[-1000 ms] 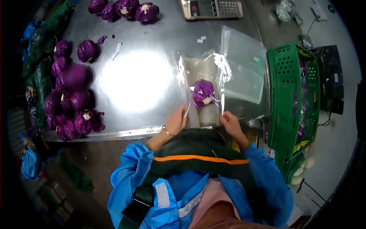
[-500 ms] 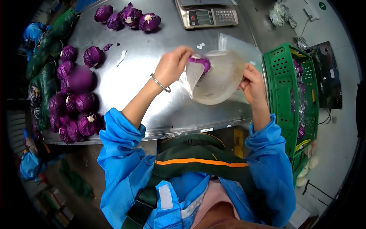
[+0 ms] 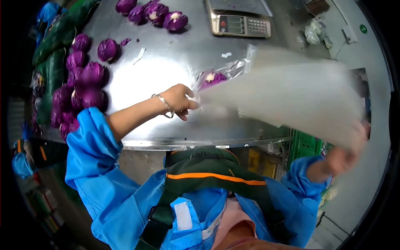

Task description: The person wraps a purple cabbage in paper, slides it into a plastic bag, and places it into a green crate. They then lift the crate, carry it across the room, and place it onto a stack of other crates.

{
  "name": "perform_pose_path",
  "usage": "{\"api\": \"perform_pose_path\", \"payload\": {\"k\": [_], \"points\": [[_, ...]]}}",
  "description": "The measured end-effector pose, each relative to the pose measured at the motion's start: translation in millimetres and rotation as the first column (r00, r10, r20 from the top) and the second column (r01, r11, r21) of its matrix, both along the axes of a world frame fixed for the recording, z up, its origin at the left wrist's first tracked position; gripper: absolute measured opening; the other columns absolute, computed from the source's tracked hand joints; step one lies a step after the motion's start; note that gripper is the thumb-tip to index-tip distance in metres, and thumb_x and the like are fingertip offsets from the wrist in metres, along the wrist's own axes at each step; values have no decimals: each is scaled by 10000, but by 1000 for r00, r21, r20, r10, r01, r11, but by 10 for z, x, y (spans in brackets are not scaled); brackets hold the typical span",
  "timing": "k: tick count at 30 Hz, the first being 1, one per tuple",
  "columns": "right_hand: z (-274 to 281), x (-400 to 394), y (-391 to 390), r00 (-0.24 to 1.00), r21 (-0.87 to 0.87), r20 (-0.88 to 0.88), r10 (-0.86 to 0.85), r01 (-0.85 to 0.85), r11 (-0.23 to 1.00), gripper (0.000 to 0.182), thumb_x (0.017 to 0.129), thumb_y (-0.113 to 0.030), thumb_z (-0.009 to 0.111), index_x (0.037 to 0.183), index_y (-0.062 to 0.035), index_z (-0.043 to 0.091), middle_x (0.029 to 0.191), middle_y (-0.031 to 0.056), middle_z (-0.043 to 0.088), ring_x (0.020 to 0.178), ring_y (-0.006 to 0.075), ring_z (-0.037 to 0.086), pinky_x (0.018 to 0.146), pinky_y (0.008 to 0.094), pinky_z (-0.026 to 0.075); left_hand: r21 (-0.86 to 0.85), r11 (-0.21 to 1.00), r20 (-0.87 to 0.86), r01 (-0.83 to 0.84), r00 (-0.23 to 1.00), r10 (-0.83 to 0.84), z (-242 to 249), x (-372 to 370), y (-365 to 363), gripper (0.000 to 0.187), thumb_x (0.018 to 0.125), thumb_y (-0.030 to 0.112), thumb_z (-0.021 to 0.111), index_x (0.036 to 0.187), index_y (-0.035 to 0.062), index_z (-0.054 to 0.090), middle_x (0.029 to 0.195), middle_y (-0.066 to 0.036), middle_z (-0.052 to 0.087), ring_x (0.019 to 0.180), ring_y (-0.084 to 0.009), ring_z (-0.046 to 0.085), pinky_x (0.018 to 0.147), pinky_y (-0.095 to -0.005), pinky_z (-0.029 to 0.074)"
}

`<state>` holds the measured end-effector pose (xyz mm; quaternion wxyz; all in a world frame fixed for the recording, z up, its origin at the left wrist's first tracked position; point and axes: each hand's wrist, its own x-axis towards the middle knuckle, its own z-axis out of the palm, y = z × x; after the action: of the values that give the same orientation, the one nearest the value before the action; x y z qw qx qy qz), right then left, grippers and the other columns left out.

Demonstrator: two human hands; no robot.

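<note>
My left hand, with a silver bangle at the wrist, is closed in a pinch at the near left edge of the clear plastic around a red cabbage. From there a translucent plastic sheet stretches to the right, smeared by motion. My right hand, also blurred, grips its far end beyond the right side of the metal table. The sheet covers part of the cabbage and much of the table's right side.
More red cabbages lie along the left side and at the back left. A digital scale stands at the back. Green mesh sacks line the left edge. At the right, a green crate is mostly hidden by the sheet.
My right hand has swung right and toward me, drawing the plastic out into a long sheet. My left hand has moved lower and left. The view has shifted slightly.
</note>
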<state>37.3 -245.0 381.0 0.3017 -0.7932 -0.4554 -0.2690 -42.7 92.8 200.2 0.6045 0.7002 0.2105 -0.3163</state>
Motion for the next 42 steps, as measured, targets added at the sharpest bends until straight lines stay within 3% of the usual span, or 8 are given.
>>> {"api": "perform_pose_path", "payload": {"k": [4, 8, 11, 20, 35, 38, 39, 42], "points": [[268, -57, -1111, 935, -517, -47, -352, 278, 809, 306, 744, -53, 627, 1044, -42, 569, 1102, 126, 566, 1140, 296, 477, 1034, 467, 230, 19, 997, -138, 75, 988, -71, -22, -98, -2, 323, 805, 157, 612, 919, -143, 574, 695, -137, 586, 552, -191, 619, 482, -285, 566], [-222, -248, 105, 981, -751, -58, -183, 78, 656, 462, 721, -76, 673, 1163, -52, 540, 1166, 142, 538, 1154, 300, 471, 1023, 477, 275, -80, 996, -271, 51, 960, -71, -50, -280, -97, 290, 831, 182, 601, 909, -96, 581, 731, -124, 606, 621, -179, 637, 507, -274, 571], [-1027, -315, 801, 752, -145, -494, 437, -566, 811, 306, 722, -68, 651, 1025, -62, 611, 1081, 116, 586, 1066, 291, 534, 975, 469, 338, -141, 989, -254, -53, 967, 15, -112, -422, -199, 249, 858, 178, 590, 897, -68, 581, 747, -127, 628, 666, -193, 655, 540, -272, 574], [-1881, -883, 1380, 433, -1, -880, 194, -410, 912, 145, 779, -45, 624, 921, -11, 622, 821, 138, 645, 716, 265, 636, 622, 324, 493, -249, 934, -187, -258, 959, 215, -112, -753, -251, 214, 854, 176, 611, 879, -20, 528, 822, -126, 632, 767, -181, 651, 627, -255, 564], [-2045, -1098, 1344, 741, -260, -657, 143, -401, 879, 97, 758, -86, 631, 815, -31, 575, 776, 129, 571, 708, 286, 580, 609, 365, 447, -264, 880, -192, -395, 915, 354, -363, -1006, -414, 227, 882, 216, 568, 948, 2, 607, 863, -96, 662, 775, -143, 634, 706, -294, 537], [-1449, -982, 1236, 216, 10, -933, 287, -783, 622, 82, 786, -110, 600, 755, -52, 553, 700, 90, 499, 666, 227, 513, 584, 346, 402, -239, 888, -189, -392, 916, 353, -367, -1040, -363, 220, 893, 217, 546, 959, 10, 584, 893, -99, 664, 794, -155, 637, 728, -304, 523], [-896, -967, 975, -285, 317, -944, 167, -639, 701, 95, 826, -124, 543, 762, -58, 565, 693, 63, 498, 664, 194, 506, 593, 331, 408, -250, 884, -190, -394, 916, 355, -366, -1045, -338, 220, 894, 220, 545, 960, 13, 577, 901, -99, 664, 800, -156, 637, 727, -303, 524], [-1038, -1436, 185, 643, -552, -763, -69, -591, 588, 92, 829, -134, 537, 846, -64, 595, 749, 67, 556, 640, 202, 538, 560, 350, 424, -300, 864, -211, -406, 911, 355, -385, -1081, -310, 222, 893, 228, 549, 965, 19, 566, 912, -101, 661, 831, -166, 637, 727, -301, 526]]}}
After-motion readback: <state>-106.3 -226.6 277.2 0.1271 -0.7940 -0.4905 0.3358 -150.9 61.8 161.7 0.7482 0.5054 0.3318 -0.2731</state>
